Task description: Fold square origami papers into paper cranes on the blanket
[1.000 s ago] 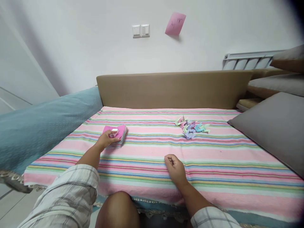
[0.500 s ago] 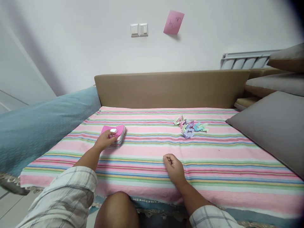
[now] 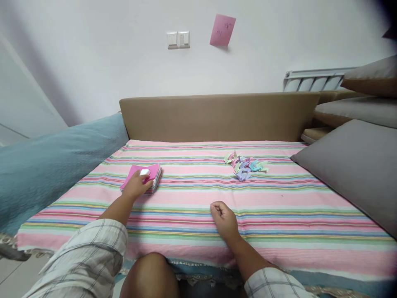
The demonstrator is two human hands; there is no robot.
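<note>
My left hand (image 3: 136, 186) is on the pink sheet of paper (image 3: 135, 169) at the top of a paper stack (image 3: 157, 178). Its fingers are bent and the thumb lies at the near right side, closing on the sheet; the exact grip is partly hidden. Just beyond the fingertips, a small white object (image 3: 144, 172) rests on the pink paper. My right hand (image 3: 225, 219) lies on the striped cloth (image 3: 186, 207) in a loose fist, with nothing visible in it. Farther back and to its right sits a cluster of folded paper pieces (image 3: 245, 167) in pastel colours.
A brown backrest (image 3: 217, 120) runs along the far edge. Grey cushions (image 3: 356, 165) are piled at the right, and a blue-covered armrest (image 3: 68, 153) borders the left. On the wall are light switches (image 3: 178, 40) and a pink note (image 3: 222, 30).
My left hand has shifted slightly right and nearer over the stack. More pink paper shows left of it and under the thumb. My right hand stays put; the view has turned slightly.
</note>
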